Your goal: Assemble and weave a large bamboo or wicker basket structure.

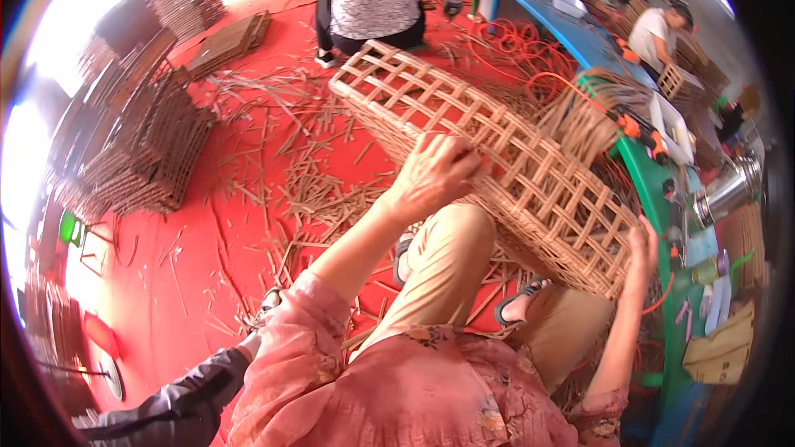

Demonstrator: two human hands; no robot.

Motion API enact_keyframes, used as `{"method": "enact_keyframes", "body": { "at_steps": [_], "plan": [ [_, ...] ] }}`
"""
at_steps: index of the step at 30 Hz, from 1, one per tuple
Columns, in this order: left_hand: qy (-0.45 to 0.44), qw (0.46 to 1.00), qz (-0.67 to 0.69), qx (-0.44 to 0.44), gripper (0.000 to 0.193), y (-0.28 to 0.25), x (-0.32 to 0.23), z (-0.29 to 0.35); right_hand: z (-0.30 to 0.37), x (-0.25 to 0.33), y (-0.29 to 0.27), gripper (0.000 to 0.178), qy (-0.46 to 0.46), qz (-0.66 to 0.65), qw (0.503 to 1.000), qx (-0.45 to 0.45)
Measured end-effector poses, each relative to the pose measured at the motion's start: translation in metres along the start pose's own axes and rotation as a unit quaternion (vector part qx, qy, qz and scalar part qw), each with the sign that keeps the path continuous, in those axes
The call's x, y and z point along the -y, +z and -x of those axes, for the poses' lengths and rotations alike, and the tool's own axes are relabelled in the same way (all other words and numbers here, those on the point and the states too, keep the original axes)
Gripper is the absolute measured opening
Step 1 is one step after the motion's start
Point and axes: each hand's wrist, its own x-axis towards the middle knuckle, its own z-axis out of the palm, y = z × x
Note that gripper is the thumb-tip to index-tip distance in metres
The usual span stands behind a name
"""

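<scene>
A long rectangular woven basket [530,149] of tan wicker-like strips lies tilted across my knees, its open lattice side facing up. My left hand [435,172] is closed over the middle of its near edge, fingers curled in at the lattice; the fingertips are partly hidden. At the basket's right end, my right hand [641,252] grips the corner, with the thumb side showing and the other fingers largely out of sight. The basket's far end reaches up toward a seated person in front of me.
Cut strips [331,207] litter the red floor [199,298]. Stacked woven panels [132,149] stand at left. On the right, a green table [642,174] carries orange-and-black tools [650,139] and a bundle of strips [592,112]. Orange hose [517,45] coils beyond. Two people work nearby; another's leg [178,393] extends at lower left.
</scene>
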Motion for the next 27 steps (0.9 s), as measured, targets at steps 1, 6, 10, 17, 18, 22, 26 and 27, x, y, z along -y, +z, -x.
{"method": "enact_keyframes", "body": {
  "at_steps": [1,6,10,17,18,22,26,27],
  "plan": [
    [0.001,1.0,0.0,0.014,0.047,0.0,0.003,-0.001,-0.014,-0.006,-0.007,0.04,0.011,0.006,1.0,0.015],
    [0.012,0.999,-0.037,0.017,0.037,-0.019,0.015,0.012,-0.041,-0.015,0.024,0.028,-0.029,0.024,0.997,0.073],
    [0.072,0.997,-0.017,-0.036,0.028,-0.004,0.021,0.005,-0.097,-0.075,-0.04,0.029,-0.083,0.032,0.982,0.164],
    [-0.035,0.998,-0.037,-0.04,0.029,-0.041,0.04,0.046,-0.078,0.044,0.063,0.032,-0.042,0.022,0.979,0.196],
    [-0.037,0.996,-0.055,-0.058,0.031,-0.05,0.049,0.056,-0.074,0.064,0.083,0.032,-0.064,0.018,0.977,0.202],
    [-0.123,0.984,-0.076,-0.104,0.043,-0.096,0.07,0.112,-0.059,0.136,0.17,0.032,-0.127,0.028,0.957,0.259],
    [-0.288,0.944,-0.107,-0.123,0.049,-0.137,0.066,0.144,-0.029,0.227,0.261,0.023,-0.221,0.011,0.909,0.352],
    [-0.303,0.932,-0.092,-0.178,0.049,-0.144,0.053,0.143,-0.02,0.246,0.281,0.023,-0.215,0.01,0.909,0.357]
  ]
}}
